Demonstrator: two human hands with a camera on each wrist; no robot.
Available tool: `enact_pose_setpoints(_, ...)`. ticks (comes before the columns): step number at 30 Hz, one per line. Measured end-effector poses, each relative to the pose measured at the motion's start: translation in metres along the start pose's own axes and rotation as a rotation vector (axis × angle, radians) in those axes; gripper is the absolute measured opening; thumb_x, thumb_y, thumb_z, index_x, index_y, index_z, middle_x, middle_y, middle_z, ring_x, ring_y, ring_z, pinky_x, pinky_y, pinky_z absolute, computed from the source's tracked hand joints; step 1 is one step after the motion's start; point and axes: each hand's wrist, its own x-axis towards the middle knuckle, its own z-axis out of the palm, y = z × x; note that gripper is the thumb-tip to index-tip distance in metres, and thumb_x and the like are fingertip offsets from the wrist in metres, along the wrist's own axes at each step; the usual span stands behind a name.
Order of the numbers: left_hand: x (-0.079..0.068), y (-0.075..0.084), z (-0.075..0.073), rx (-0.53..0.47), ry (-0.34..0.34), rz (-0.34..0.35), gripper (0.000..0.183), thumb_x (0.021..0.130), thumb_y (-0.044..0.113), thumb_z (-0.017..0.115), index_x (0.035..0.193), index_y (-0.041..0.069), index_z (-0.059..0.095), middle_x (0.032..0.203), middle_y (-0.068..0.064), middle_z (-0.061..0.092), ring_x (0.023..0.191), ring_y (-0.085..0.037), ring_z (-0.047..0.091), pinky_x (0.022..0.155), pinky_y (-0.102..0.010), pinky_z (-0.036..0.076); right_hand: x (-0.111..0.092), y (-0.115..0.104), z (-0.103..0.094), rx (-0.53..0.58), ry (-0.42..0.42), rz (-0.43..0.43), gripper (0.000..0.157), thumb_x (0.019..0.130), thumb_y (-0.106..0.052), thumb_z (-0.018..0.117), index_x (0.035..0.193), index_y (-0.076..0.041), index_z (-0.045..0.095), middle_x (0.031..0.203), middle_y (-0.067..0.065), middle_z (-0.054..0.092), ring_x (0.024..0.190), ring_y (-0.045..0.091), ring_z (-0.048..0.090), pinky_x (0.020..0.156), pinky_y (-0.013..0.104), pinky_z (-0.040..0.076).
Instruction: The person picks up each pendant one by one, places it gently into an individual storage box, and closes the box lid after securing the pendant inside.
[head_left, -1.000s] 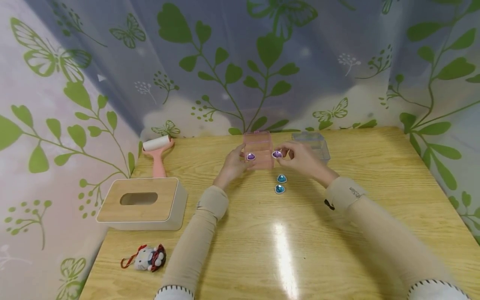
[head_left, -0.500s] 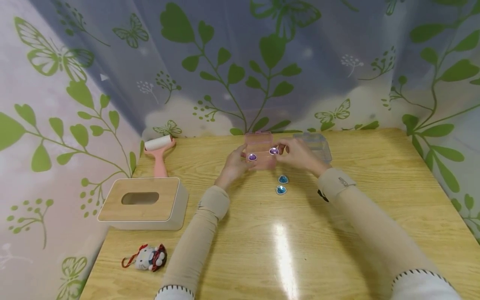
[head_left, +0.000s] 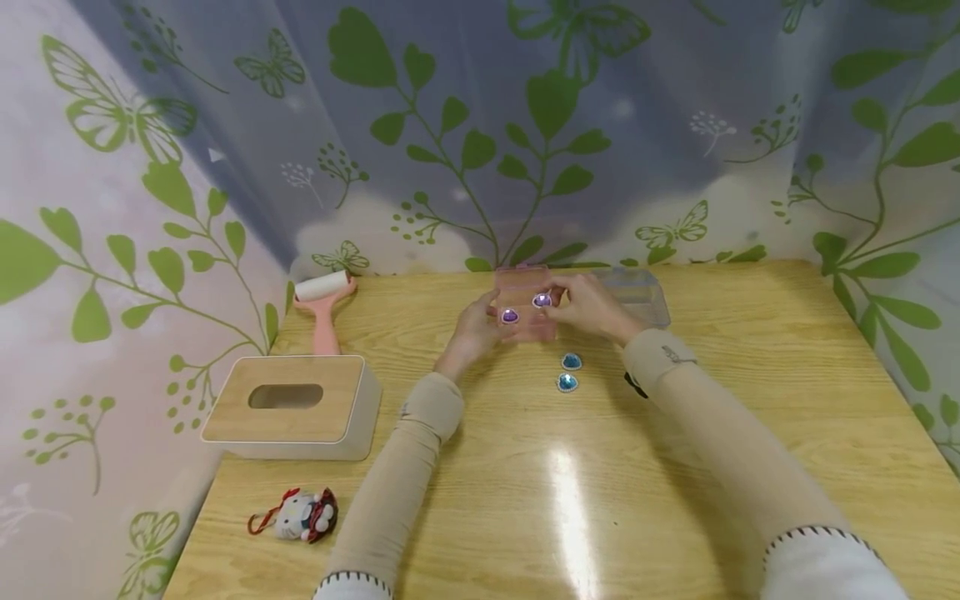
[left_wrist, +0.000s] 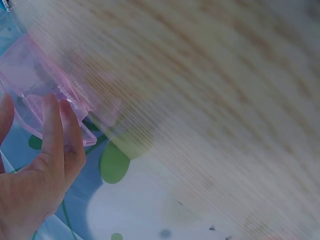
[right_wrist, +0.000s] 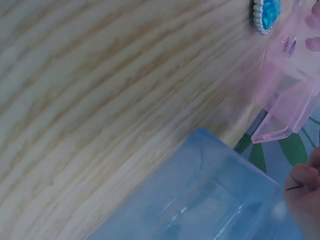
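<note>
My left hand [head_left: 476, 332] grips the left side of a small see-through pink plastic box [head_left: 523, 282], whose lid stands raised at the back. In the left wrist view its fingers [left_wrist: 54, 127] lie against the pink wall. A purple heart-shaped gem [head_left: 510, 317] with a pale edge shows inside the box, towards the left. Between thumb and fingertips, my right hand [head_left: 591, 307] pinches another purple gem [head_left: 542, 300] over the right part of the box. Two blue heart gems, one farther back [head_left: 572, 362] and one nearer [head_left: 567, 382], lie on the table in front.
A see-through bluish box [head_left: 651, 298] stands right of the pink one, partly behind my right hand. At the left are a pink-handled lint roller [head_left: 324, 312], a tissue box [head_left: 300, 417] and a small plush toy [head_left: 303, 515]. A patterned curtain hangs behind the table.
My right hand has carried its purple gem leftwards from the pink box's right edge to over the box. The left hand keeps its hold on the box.
</note>
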Motion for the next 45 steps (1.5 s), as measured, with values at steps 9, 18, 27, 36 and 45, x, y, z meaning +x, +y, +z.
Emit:
enact_pose_setpoints(9,0.000,-0.001,0.000,-0.011,-0.009,0.007,0.084,0.093,0.012,0.081,0.164,0.006,0.035,0.141,-0.025,0.063,0.120,-0.037,0.068,0.099,-0.041,0.062,0.011,0.006,0.005,-0.010,-0.065,0.028,0.030,0.095,-0.018,0.078,0.123,-0.009,0.074,0.098,0.007,0.073,0.085,0.023,0.062,0.072,0.031,0.048)
enact_pose_setpoints(18,-0.002,-0.002,0.000,-0.019,-0.005,0.019,0.083,0.094,0.015,0.081,0.163,0.007,0.036,0.141,-0.024,0.063,0.117,-0.035,0.069,0.098,-0.039,0.062,0.020,0.007,0.010,-0.045,-0.104,0.044,0.031,0.093,-0.021,0.079,0.121,-0.009,0.077,0.100,0.007,0.077,0.087,0.021,0.065,0.076,0.031,0.050)
enact_pose_setpoints(27,-0.002,-0.001,-0.001,-0.009,-0.003,0.010,0.083,0.094,0.015,0.081,0.163,0.008,0.036,0.140,-0.024,0.063,0.118,-0.035,0.068,0.098,-0.041,0.061,0.030,0.003,0.008,-0.171,-0.207,0.052,0.023,0.093,-0.027,0.081,0.109,-0.012,0.082,0.099,0.005,0.078,0.092,0.021,0.068,0.088,0.040,0.056)
enact_pose_setpoints(36,0.000,-0.003,0.001,-0.018,-0.007,0.003,0.084,0.093,0.014,0.081,0.164,0.008,0.035,0.141,-0.024,0.062,0.117,-0.035,0.068,0.100,-0.042,0.061,0.032,0.004,0.011,-0.244,-0.262,0.052,0.013,0.094,-0.024,0.079,0.105,-0.018,0.082,0.108,0.004,0.081,0.104,0.026,0.073,0.098,0.047,0.058)
enact_pose_setpoints(45,-0.001,-0.003,0.000,-0.021,-0.009,0.002,0.084,0.094,0.015,0.080,0.164,0.008,0.034,0.142,-0.024,0.061,0.118,-0.035,0.067,0.097,-0.041,0.062,0.028,0.002,0.004,-0.024,-0.129,0.028,0.026,0.100,-0.016,0.071,0.123,-0.005,0.075,0.112,0.012,0.076,0.100,0.028,0.068,0.086,0.040,0.057)
